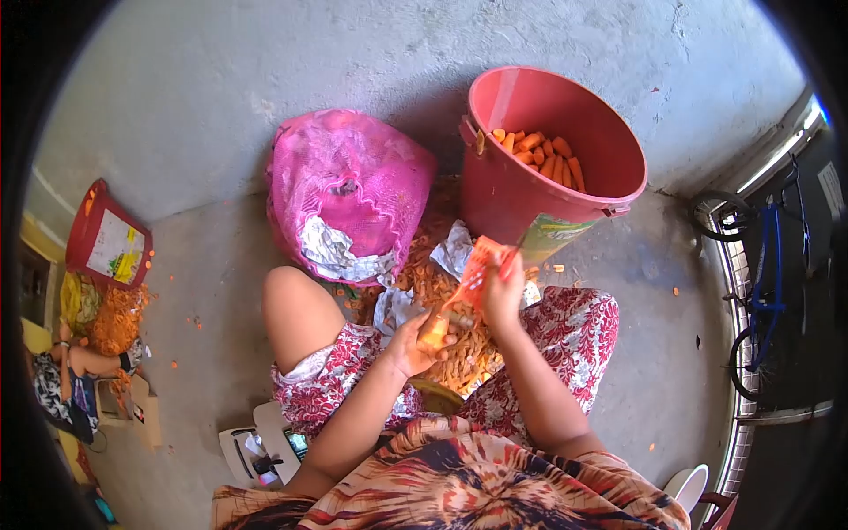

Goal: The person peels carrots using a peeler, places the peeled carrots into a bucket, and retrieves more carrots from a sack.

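- Head view: my left hand [408, 351] grasps a carrot [434, 330] over the pile of peelings [473, 360] between my legs.
- My right hand [502, 299] grips an orange slotted tool [478, 261] just above the carrot; I can't tell whether they touch.
- Peeling looks to be the step in hand; the next stroke calls for a steady left grip, fingers clear of the tool's path.

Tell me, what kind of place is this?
Maybe a porch or workroom at someone's home: a big tub of carrots, peelings on the floor, and a bike.
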Demonstrator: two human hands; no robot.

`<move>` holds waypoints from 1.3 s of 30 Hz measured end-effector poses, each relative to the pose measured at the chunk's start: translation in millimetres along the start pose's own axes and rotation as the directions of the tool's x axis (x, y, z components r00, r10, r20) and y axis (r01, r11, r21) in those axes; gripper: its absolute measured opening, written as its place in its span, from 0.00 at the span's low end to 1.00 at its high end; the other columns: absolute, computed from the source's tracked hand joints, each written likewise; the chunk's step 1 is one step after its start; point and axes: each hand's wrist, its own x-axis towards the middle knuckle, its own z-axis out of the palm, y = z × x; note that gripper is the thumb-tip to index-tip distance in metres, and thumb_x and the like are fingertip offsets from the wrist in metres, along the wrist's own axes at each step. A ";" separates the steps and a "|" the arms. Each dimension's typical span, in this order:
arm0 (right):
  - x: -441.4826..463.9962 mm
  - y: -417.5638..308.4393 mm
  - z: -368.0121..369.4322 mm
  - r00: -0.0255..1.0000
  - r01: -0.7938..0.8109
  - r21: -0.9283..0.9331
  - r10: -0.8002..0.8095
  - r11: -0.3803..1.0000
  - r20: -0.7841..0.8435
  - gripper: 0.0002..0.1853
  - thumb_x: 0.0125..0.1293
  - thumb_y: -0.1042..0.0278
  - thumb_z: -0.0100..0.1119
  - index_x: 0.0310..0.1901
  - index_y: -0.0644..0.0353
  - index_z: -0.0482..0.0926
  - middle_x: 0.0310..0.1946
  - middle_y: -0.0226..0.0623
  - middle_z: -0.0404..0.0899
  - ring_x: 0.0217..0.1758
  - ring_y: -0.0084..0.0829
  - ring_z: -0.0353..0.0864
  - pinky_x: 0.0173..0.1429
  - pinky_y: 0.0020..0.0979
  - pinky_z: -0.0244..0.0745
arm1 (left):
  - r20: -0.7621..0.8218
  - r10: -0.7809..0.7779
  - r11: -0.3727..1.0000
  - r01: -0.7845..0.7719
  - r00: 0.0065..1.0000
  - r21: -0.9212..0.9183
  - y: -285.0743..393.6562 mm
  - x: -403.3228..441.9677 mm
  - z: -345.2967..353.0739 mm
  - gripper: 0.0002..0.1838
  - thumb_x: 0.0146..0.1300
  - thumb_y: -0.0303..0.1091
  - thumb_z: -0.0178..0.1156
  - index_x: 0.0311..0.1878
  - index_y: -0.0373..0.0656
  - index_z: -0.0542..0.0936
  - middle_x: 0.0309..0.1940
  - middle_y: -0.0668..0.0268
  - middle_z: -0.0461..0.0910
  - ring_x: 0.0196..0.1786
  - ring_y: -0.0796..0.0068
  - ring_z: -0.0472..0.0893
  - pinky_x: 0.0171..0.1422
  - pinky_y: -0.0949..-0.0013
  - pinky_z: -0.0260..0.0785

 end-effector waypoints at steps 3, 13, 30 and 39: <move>-22.0 -5.6 9.2 0.994 0.063 -0.142 -0.049 0.988 0.100 0.07 0.60 0.70 0.48 0.36 0.64 0.66 0.22 0.45 0.70 0.26 0.38 0.72 0.31 0.33 0.67 | 0.137 -0.038 0.999 0.038 0.990 -0.001 1.0 6.3 -9.5 0.15 0.59 0.46 0.43 0.43 0.49 0.71 0.34 0.64 0.73 0.30 0.75 0.71 0.20 0.77 0.59; 24.8 17.8 -7.6 0.984 -0.099 -0.216 0.064 0.971 -0.165 0.05 0.60 0.72 0.45 0.34 0.63 0.66 0.22 0.45 0.69 0.25 0.38 0.68 0.31 0.35 0.66 | 0.270 -0.212 0.977 0.209 0.939 0.038 -4.3 0.6 -1.8 0.15 0.59 0.47 0.45 0.43 0.49 0.70 0.35 0.63 0.69 0.30 0.72 0.68 0.17 0.78 0.55; 19.4 15.1 -5.7 0.988 -0.107 -0.200 0.082 0.974 -0.129 0.05 0.61 0.72 0.45 0.33 0.64 0.66 0.20 0.34 0.67 0.23 0.23 0.64 0.30 0.27 0.64 | 0.206 -0.145 0.989 0.148 0.968 0.001 -3.0 2.7 0.4 0.14 0.62 0.45 0.41 0.38 0.45 0.69 0.23 0.64 0.68 0.20 0.79 0.65 0.16 0.80 0.55; -21.8 -15.4 6.4 0.988 0.038 -0.122 -0.019 0.992 0.154 0.05 0.59 0.73 0.47 0.31 0.64 0.64 0.19 0.45 0.66 0.22 0.41 0.69 0.29 0.34 0.65 | 0.132 -0.154 0.978 0.170 0.979 -0.117 -4.7 6.2 -4.0 0.15 0.60 0.45 0.44 0.37 0.43 0.71 0.22 0.67 0.67 0.19 0.81 0.64 0.16 0.81 0.55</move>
